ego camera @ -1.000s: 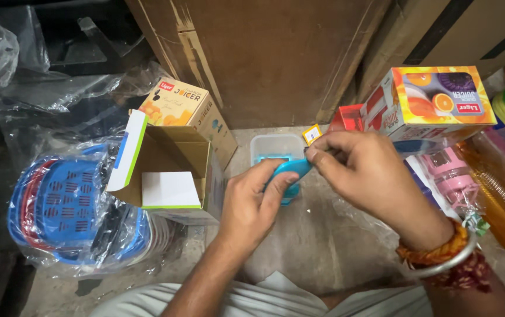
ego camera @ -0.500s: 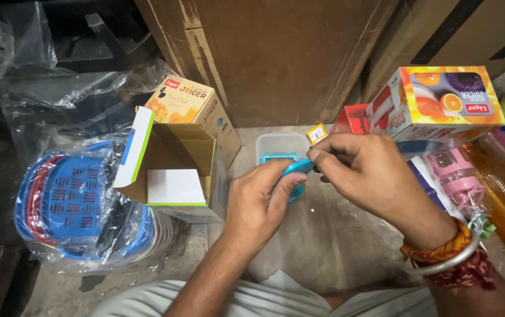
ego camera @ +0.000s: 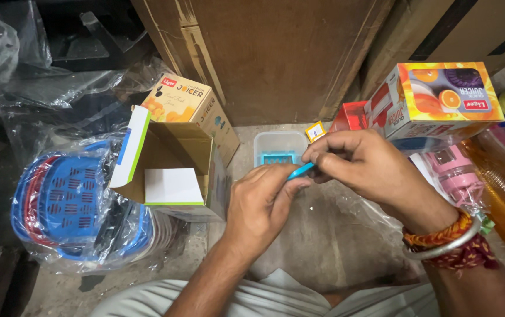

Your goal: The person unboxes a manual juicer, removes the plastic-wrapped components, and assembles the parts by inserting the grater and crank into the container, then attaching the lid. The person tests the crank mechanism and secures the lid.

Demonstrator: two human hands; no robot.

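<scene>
My left hand [ego camera: 263, 206] and my right hand [ego camera: 367, 167] meet over the floor and together pinch a small blue plastic piece [ego camera: 300, 171]; most of it is hidden by the fingers. A small yellow tag [ego camera: 315, 131] sticks up just above my right hand's fingers. Behind the hands lies a clear plastic container [ego camera: 279, 148] with a blue grid part inside. An open cardboard box [ego camera: 173, 164] with a white-and-green flap stands left of my left hand.
A closed juicer box [ego camera: 191, 108] leans behind the open one; another juicer box [ego camera: 440, 100] sits at the right above a pink bottle [ego camera: 458, 173]. Blue and red baskets in plastic wrap [ego camera: 70, 205] lie at the left. Large brown cartons [ego camera: 276, 53] stand behind.
The blue piece is more hidden between my fingers than before. Both hands have shifted slightly; my right hand's fingers have closed in toward my left thumb.
</scene>
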